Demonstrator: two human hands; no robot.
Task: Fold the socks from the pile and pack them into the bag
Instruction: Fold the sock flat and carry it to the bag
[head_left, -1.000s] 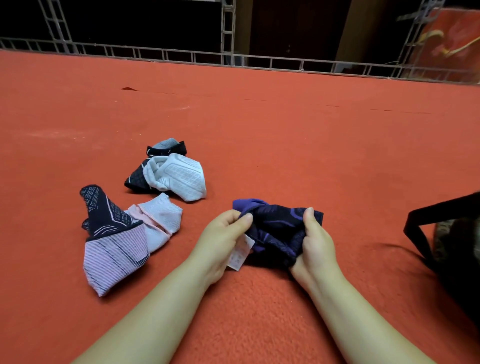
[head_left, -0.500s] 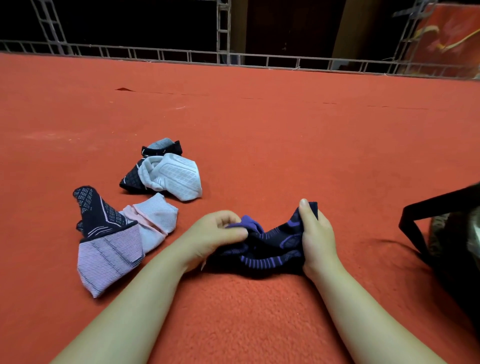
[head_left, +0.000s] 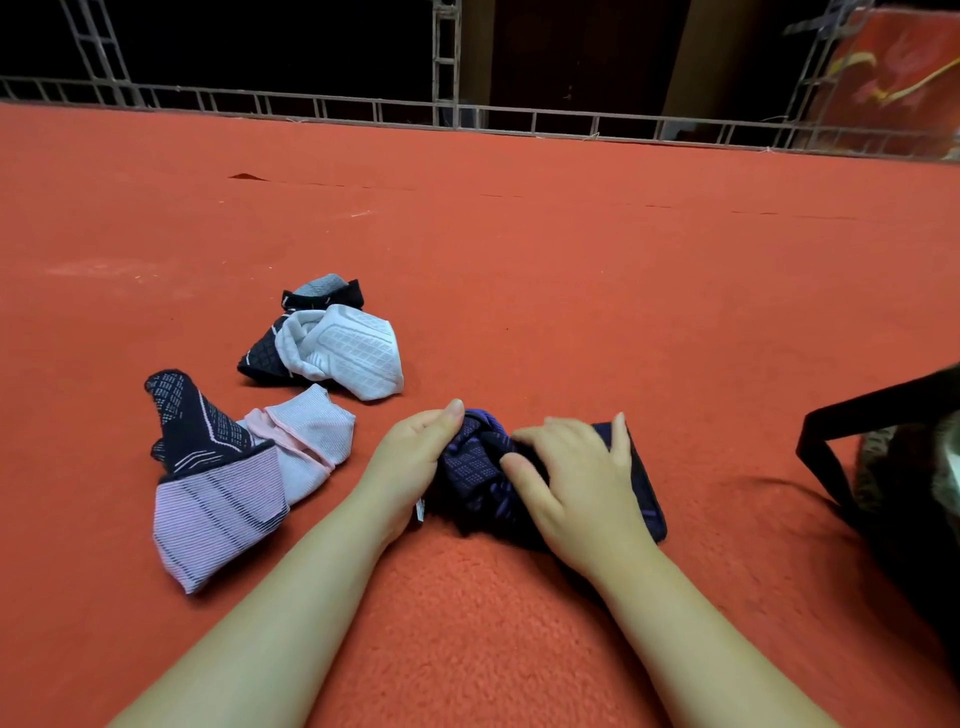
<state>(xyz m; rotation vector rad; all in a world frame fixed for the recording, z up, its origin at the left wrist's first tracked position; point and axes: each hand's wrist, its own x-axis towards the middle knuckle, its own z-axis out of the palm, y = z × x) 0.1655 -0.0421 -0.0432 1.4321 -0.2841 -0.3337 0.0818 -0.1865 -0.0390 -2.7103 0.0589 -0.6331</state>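
Observation:
A dark navy and purple sock (head_left: 475, 470) lies bunched on the red carpet in front of me. My left hand (head_left: 410, 462) grips its left end, thumb on top, with a small white tag showing below the palm. My right hand (head_left: 571, 478) lies over the sock's right part, fingers spread and bent into the fabric. To the left lies the pile: a navy and pink striped sock (head_left: 208, 483), a pale pink sock (head_left: 306, 436), and farther back a white sock (head_left: 348, 353) over dark ones. The black bag (head_left: 852, 421) stands at the right edge, partly cut off.
Red carpet (head_left: 571, 286) stretches far ahead to a low metal truss railing (head_left: 457, 117) along its back edge. A red banner (head_left: 893, 78) hangs at the back right. The bag's strap loops toward the sock.
My right hand has moved from the sock's right edge to on top of it, folding fabric leftward. My left hand stayed at the left end. The sock now lies flatter and more compact.

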